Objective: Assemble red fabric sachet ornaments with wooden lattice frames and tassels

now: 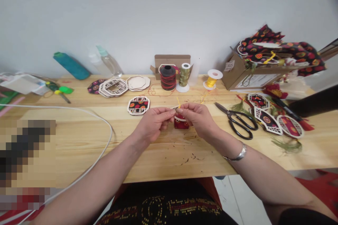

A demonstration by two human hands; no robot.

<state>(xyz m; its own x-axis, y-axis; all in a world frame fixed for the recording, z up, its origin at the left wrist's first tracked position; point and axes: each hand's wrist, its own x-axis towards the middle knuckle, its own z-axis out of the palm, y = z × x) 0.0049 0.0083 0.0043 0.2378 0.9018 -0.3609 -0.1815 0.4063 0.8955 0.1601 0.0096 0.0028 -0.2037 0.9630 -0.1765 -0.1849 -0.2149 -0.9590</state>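
Note:
A small dark red patterned piece [181, 124] with a pale edge hangs below my fingertips at the middle of the table. My left hand [155, 122] is closed in a pinch at its upper left, and my right hand [198, 117] pinches close beside it, the fingertips nearly touching. What lies between the fingertips is too small to make out. A yellow cord [179, 102] sticks up behind the fingers. Left of my hands lies an octagonal ornament [138, 105] with a white lattice frame over dark flowered fabric.
Black scissors [241, 119] and finished ornaments [268, 121] lie at the right, before a cardboard box [245, 74] of fabric. Thread spools [168, 78] stand at the back, with lattice frames [114, 87] to their left. A white cable [105, 123] curves across the left side.

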